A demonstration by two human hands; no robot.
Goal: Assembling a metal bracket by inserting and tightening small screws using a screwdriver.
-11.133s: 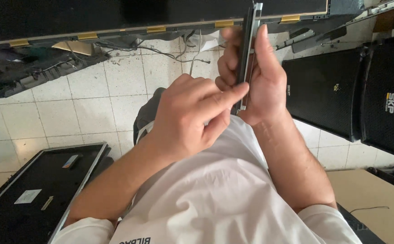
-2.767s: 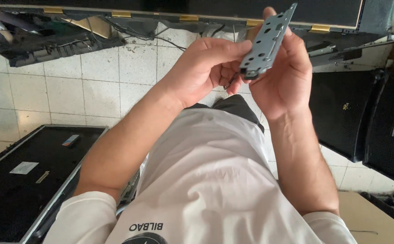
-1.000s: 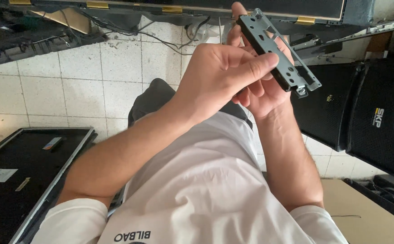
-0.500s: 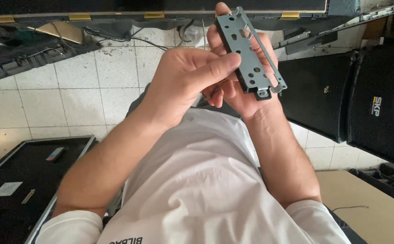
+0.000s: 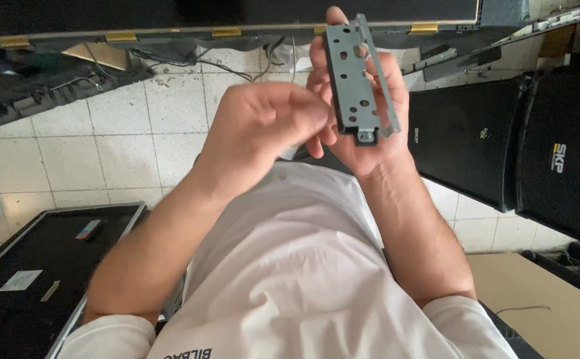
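Repair wkshop: stripped screens [image 5: 30, 279], speakers [image 5: 502, 139], cables [image 5: 170, 60].

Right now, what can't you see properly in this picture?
Head view, the only one:
- Left hand: blurred, so its fingertips and anything pinched there can't be told.
- Right hand: palm hidden behind the grey metal bracket.
- Bracket's back face: turned away.
- Flat panel on the floor: cut off by the left and bottom edges.

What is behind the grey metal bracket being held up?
Behind the grey metal bracket lie the right hand's palm and fingers, gripping it; one fingertip shows above its top edge. The left hand is beside it, blurred. The palm's contact with the bracket's back is hidden.
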